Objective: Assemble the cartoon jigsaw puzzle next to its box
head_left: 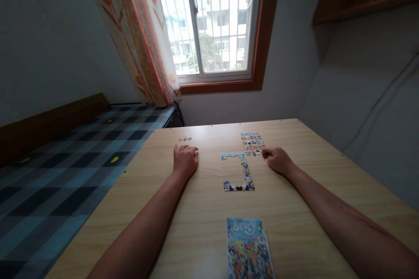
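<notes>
My left hand [185, 159] rests on the table, its fingers apart and loosely bent, holding nothing that I can see. Just beyond its fingertips lies a small group of loose jigsaw pieces [185, 139]. On the other side, my right hand [277, 159] is closed, fingers curled in, beside a larger spread of loose jigsaw pieces [252, 142]. Whether a piece is inside its fingers is hidden. Between the hands lies a partly joined puzzle border [248, 174], with top, right and bottom edges linked. Nearer to me is a printed picture sheet [249, 246] lettered "Bluey".
The wooden table [203, 209] has its far edge below a window [222, 22]. A bed with a checked cover [81, 157] stands along the left, a curtain [137, 30] above it. A wooden shelf [369, 0] hangs on the right wall.
</notes>
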A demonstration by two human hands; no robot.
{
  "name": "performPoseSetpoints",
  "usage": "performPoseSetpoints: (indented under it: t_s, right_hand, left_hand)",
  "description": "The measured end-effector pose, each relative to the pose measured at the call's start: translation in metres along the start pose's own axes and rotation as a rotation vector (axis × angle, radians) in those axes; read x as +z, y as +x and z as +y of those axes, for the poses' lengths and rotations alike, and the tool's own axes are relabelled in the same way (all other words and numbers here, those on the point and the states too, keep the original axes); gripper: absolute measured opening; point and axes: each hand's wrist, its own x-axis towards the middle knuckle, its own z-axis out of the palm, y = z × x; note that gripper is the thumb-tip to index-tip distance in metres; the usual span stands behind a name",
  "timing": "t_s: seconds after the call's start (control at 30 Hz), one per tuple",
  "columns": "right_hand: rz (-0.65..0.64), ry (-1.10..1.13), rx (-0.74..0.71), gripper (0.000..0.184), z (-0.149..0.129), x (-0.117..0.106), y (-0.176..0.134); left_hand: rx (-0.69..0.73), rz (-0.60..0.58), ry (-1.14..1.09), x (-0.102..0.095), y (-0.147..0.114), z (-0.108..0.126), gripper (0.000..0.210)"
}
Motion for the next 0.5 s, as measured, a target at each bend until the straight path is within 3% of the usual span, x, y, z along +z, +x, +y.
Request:
performPoseSetpoints:
  t_s: [0.1, 0.27, 0.37, 0.5]
  right_hand:
    - [-0.003, -0.025, -0.022, 0.014, -0.001, 0.001, 0.0]
    - [-0.01, -0.114, -0.102, 0.017, -0.011, 0.004, -0.001]
    - [0.012, -0.142, -0.172, 0.02, -0.02, 0.003, -0.003]
    - [0.049, -0.134, -0.263, 0.022, -0.034, -0.001, -0.007]
  left_hand:
    - [0.06, -0.052, 0.009, -0.005, 0.0, 0.005, 0.026]
    - [0.355, -0.197, -0.111, -0.016, -0.009, 0.036, 0.029]
    - [0.41, -0.228, -0.224, -0.019, -0.014, 0.052, 0.03]
    - [0.414, -0.244, -0.304, -0.019, -0.017, 0.056, 0.026]
